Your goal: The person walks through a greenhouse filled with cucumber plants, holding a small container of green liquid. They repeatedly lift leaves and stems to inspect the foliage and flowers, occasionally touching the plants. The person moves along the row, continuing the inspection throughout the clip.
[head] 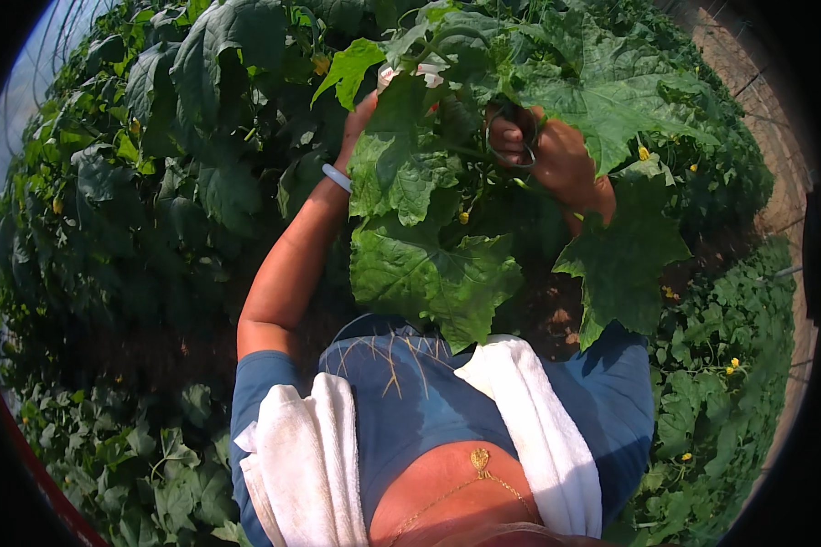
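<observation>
My left hand point(364, 113) reaches up among the leaves of a cucurbit vine, mostly hidden behind a large green leaf point(404, 184). Beside its fingers shows part of a white object with red marks point(429, 74); whether I hold it is unclear. On the other side of that leaf, my right hand point(544, 147) has its fingers curled, with a thin looped strand point(518, 163) around and between them. Whether the strand is cord or tendril cannot be made out. A broad lobed leaf point(609, 89) overhangs this hand. Another leaf point(438, 273) hangs below, in front of my chest.
Dense vines with yellow flowers point(644, 152) rise ahead and to the left point(109, 184). More leafy rows point(178, 472) grow behind me on both sides. Bare soil point(554, 318) shows under the vines, and a sandy strip point(746, 102) runs along the far right. A white towel point(547, 437) hangs over my shoulders.
</observation>
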The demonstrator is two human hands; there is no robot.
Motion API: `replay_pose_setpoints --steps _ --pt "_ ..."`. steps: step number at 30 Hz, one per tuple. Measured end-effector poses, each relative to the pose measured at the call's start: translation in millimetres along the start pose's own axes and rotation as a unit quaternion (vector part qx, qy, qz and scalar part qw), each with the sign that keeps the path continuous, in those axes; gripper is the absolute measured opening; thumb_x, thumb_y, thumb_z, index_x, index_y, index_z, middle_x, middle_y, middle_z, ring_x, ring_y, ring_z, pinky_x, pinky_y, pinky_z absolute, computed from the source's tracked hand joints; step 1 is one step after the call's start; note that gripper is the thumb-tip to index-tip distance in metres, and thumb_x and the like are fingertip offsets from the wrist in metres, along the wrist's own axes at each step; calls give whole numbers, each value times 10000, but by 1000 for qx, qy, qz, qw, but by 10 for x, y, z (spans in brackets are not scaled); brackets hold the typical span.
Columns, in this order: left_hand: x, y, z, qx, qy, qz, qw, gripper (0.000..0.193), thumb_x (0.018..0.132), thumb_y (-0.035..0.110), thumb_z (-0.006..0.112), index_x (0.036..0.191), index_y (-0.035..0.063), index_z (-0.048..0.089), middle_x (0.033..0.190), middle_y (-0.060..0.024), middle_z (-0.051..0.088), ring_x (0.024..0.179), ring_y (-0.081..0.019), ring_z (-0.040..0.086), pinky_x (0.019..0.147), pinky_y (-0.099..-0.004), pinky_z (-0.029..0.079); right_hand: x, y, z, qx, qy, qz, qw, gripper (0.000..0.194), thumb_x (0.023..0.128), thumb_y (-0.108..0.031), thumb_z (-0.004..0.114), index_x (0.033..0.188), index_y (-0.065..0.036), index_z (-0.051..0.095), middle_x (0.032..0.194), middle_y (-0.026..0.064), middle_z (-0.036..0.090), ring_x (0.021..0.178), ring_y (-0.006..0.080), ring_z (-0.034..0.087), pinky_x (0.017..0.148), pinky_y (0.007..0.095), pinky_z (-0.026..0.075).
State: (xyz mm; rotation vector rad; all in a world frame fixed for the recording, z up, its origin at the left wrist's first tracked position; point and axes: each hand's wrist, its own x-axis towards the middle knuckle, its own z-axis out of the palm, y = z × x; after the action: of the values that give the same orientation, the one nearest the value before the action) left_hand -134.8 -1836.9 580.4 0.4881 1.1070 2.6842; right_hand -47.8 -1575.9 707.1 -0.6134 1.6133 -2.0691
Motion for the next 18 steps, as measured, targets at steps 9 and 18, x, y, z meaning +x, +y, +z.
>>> replay_pose_setpoints --steps 9,18 --pt "300 76 -11 -71 -94 29 993 319 1007 240 572 1247 40 632 1036 -39 685 916 -147 662 758 -278 540 226 -494 318 -111 177 77 975 316 1030 -253 538 1319 -148 468 878 21 543 642 121 522 545 304 510" --pt "458 119 108 -7 -103 26 994 318 998 238 589 1240 37 636 1051 -48 691 924 -154 667 766 -285 542 388 -505 264 -243 167 -15 955 279 1039 -292 567 1214 -76 541 920 24 588 615 73 540 516 259 487"
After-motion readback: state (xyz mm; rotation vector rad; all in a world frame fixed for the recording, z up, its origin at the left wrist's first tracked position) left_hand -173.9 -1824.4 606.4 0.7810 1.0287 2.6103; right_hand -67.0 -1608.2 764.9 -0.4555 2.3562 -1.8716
